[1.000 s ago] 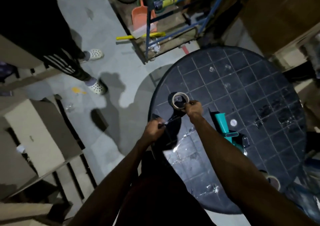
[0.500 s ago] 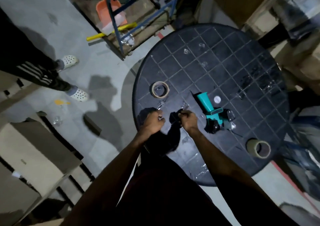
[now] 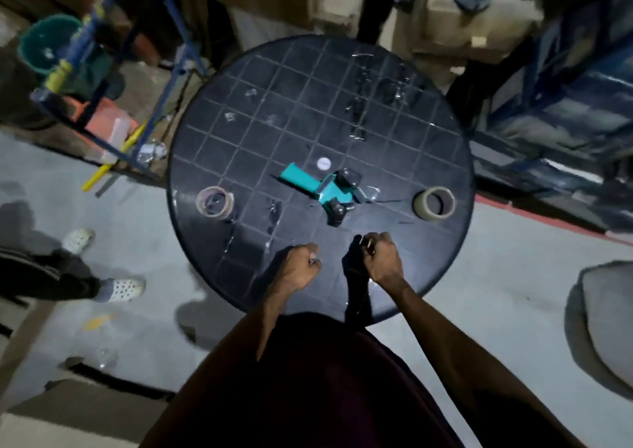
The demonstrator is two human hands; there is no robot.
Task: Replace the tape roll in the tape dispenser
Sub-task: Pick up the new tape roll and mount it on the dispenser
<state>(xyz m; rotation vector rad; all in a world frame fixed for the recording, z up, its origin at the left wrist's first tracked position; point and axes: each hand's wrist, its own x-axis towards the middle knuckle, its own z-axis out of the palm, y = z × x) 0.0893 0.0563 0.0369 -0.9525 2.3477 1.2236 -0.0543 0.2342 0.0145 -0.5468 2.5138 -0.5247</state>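
both fists curled; right hand (image 3: pixel 383 259) pinches dark strap (image 3: pixel 356 286), left hand (image 3: pixel 298 266) closed on nothing visible, over gridded round table (image 3: pixel 239 269); teal plastic dispenser (image 3: pixel 320 187) between two cardboard-cored tape rolls.

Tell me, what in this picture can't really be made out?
- Head view: whatever the right hand and left hand pinch is hidden by curled fingers; only a dark strip hangs from the right.
- Tape dispenser: its front mechanism is too dark and blurred to show whether a roll is fitted.
- Worn-down roll and fuller roll: remaining tape unclear.
- Table: near rim hidden by the person's body.
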